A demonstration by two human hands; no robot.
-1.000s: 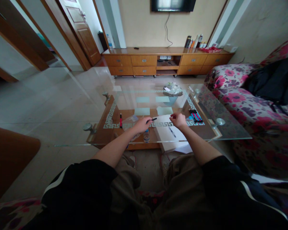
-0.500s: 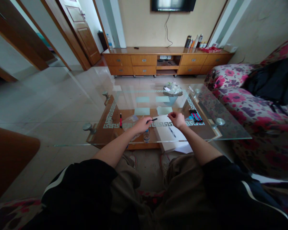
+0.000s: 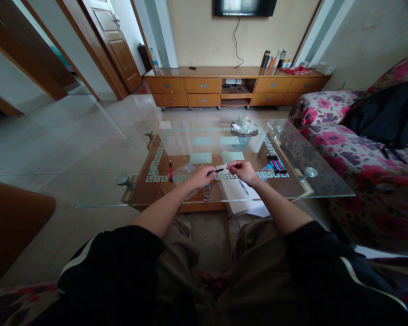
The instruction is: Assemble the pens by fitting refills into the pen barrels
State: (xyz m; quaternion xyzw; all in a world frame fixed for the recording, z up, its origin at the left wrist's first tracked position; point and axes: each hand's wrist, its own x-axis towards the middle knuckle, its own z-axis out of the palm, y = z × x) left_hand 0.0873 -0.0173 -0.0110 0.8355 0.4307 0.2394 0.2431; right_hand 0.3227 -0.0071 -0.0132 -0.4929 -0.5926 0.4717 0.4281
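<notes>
Over the glass table, my left hand (image 3: 203, 176) is closed around a dark pen part (image 3: 219, 170) whose thin end points right. Just right of that end, my right hand (image 3: 244, 171) is pinched on something too small to make out. The two hands are close but apart. A red-and-black pen (image 3: 170, 172) lies to the left of my left hand. Several pens with black, red and blue parts (image 3: 276, 164) lie side by side to the right of my right hand.
The glass tabletop (image 3: 323, 188) has sharp edges and corners. Through it show a white box (image 3: 236, 203), a slim pen (image 3: 243, 187) and a water bottle (image 3: 207, 194). A filled waste basket (image 3: 241, 141) stands beyond. A flowered sofa (image 3: 329, 140) is at the right.
My right hand has moved left, closing most of the gap to the pen part in my left hand. My left hand has stayed nearly still.
</notes>
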